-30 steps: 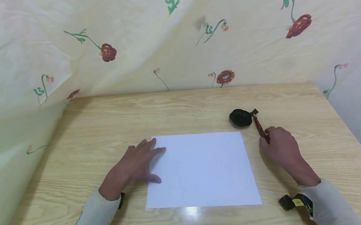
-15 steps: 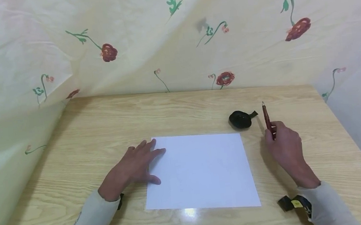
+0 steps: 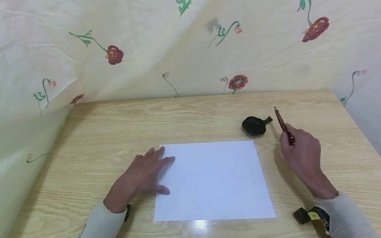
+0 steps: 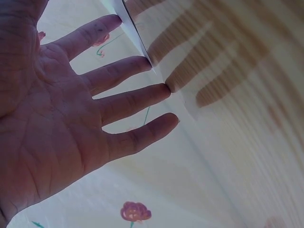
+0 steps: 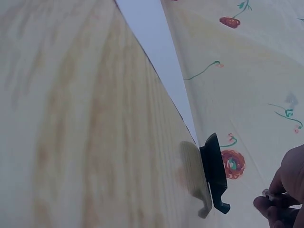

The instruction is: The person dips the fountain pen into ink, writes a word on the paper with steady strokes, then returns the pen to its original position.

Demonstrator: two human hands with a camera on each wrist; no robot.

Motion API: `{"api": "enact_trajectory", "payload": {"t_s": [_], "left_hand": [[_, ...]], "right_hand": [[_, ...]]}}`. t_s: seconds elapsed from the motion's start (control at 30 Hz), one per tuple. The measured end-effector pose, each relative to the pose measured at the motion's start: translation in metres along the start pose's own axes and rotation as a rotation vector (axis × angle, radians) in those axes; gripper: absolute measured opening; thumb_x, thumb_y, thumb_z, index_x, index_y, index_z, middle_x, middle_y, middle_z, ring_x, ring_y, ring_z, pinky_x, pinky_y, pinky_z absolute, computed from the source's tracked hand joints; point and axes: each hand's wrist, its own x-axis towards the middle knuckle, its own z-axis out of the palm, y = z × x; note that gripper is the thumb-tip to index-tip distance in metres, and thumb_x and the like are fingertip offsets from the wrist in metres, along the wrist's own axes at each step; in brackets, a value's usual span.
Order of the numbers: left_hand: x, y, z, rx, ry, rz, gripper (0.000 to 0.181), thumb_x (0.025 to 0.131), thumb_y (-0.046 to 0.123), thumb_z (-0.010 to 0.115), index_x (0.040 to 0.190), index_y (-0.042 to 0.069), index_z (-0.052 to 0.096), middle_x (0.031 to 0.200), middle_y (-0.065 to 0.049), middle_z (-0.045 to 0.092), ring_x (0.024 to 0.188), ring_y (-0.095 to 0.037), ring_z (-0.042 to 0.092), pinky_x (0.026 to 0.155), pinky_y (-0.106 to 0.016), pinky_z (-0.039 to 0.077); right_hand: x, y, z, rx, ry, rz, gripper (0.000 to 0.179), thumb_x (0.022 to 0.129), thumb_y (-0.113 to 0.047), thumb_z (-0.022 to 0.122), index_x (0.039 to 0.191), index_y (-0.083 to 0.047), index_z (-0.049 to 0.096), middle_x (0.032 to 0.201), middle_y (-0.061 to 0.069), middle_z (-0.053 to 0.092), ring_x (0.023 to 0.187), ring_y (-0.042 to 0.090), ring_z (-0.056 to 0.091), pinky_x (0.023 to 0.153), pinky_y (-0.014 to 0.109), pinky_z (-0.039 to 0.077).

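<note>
Right hand (image 3: 301,154) gripping pen (image 3: 281,122), long axis aimed forward, tip leaning slightly left; black dish (image 3: 254,126) left of pen, nearer right hand. Left hand (image 3: 140,174), fingers spread, at left edge of white paper (image 3: 214,182).

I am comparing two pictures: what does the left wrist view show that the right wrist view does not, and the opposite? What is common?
Only the left wrist view: the person's bare left grip, palm toward the camera, fingers spread.

Only the right wrist view: the black oval dish with a short handle, and part of the bare right grip.

Both: the flat white paper sheet, the pale wood-grain tabletop and the cream flower-printed cloth.
</note>
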Motion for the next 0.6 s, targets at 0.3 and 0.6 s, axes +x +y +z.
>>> {"api": "enact_trajectory", "payload": {"t_s": [0.3, 0.6], "left_hand": [[0.0001, -0.0008, -0.0005, 0.014, -0.004, 0.009, 0.092, 0.073, 0.047, 0.086, 0.150, 0.016, 0.046, 0.158, -0.023, 0.030, 0.143, -0.049, 0.026, 0.104, -0.066, 0.032], [0.0017, 0.0000, 0.0021, 0.013, 0.002, 0.012, 0.092, 0.074, 0.047, 0.086, 0.150, 0.015, 0.045, 0.158, -0.024, 0.030, 0.143, -0.049, 0.026, 0.103, -0.065, 0.032]], "right_hand": [[-0.0015, -0.0004, 0.0026, 0.082, 0.229, -0.013, 0.028, 0.087, -0.004, 0.059, 0.109, 0.004, 0.075, 0.072, 0.019, 0.067, 0.061, 0.023, 0.052, 0.059, 0.029, 0.033], [0.0025, 0.0002, 0.0042, 0.251, 0.430, -0.048, 0.014, 0.087, -0.004, 0.070, 0.096, 0.002, 0.078, 0.080, 0.017, 0.071, 0.071, -0.012, 0.052, 0.067, 0.007, 0.040]]}}
